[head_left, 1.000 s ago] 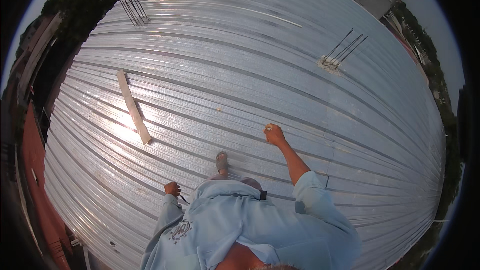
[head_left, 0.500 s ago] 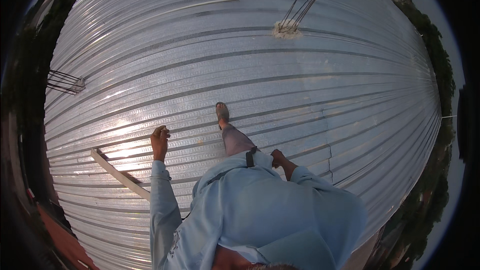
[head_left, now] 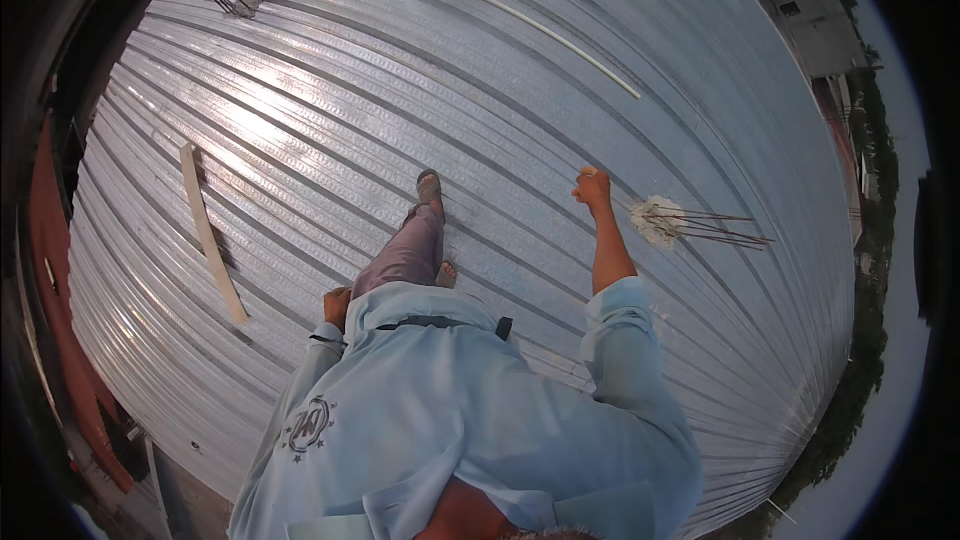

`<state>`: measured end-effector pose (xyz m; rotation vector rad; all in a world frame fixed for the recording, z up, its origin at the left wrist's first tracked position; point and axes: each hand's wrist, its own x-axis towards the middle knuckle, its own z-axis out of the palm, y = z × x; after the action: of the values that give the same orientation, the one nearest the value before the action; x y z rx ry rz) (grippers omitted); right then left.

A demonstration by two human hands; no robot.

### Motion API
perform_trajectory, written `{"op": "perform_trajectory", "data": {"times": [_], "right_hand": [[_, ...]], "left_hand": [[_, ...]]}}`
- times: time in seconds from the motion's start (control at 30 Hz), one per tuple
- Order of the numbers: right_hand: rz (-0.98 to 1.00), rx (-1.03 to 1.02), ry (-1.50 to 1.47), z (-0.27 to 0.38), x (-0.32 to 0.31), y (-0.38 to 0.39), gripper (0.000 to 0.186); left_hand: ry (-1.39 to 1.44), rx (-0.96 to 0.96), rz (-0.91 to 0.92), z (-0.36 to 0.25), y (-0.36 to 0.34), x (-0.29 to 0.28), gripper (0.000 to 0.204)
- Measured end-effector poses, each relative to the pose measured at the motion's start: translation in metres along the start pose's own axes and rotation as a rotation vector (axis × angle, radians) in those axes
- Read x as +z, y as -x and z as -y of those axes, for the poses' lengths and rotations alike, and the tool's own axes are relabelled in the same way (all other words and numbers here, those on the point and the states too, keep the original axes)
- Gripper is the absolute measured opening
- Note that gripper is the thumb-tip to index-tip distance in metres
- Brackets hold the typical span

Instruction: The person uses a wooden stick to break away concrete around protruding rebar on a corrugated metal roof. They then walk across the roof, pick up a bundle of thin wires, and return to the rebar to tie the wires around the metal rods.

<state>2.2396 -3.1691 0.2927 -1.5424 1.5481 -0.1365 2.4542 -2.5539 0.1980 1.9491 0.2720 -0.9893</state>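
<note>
Walked the ribbed silver sheet-metal roof (head_left: 520,110); right hand (head_left: 592,187) fisted, left hand (head_left: 337,308) curled, contents unclear (step on ribs, avoid rebar stubs (head_left: 700,225)).

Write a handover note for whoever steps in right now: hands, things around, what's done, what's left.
Left hand: low by the hip, seems to hold nothing.
Right hand: raised in a loose fist; cannot tell if it holds anything.
Person is mid-stride on the ribbed metal roof.
Wooden plank lies to the left, steel rods in a white patch just right of the right hand, white pipe farther ahead.
Nothing carried; all of it lies untouched.
</note>
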Motion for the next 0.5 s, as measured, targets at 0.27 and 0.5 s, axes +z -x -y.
{"op": "perform_trajectory", "data": {"times": [0.27,0.5], "right_hand": [[0.166,-0.212,0.192,0.111,0.105,-0.179,0.032],[0.472,-0.124,0.648,0.119,0.071,-0.303,0.018]], "left_hand": [[-1.086,0.655,0.272,-0.152,-0.18,0.08,0.02],[0.17,-0.056,0.021,-0.512,-0.351,0.162,0.028]]}}
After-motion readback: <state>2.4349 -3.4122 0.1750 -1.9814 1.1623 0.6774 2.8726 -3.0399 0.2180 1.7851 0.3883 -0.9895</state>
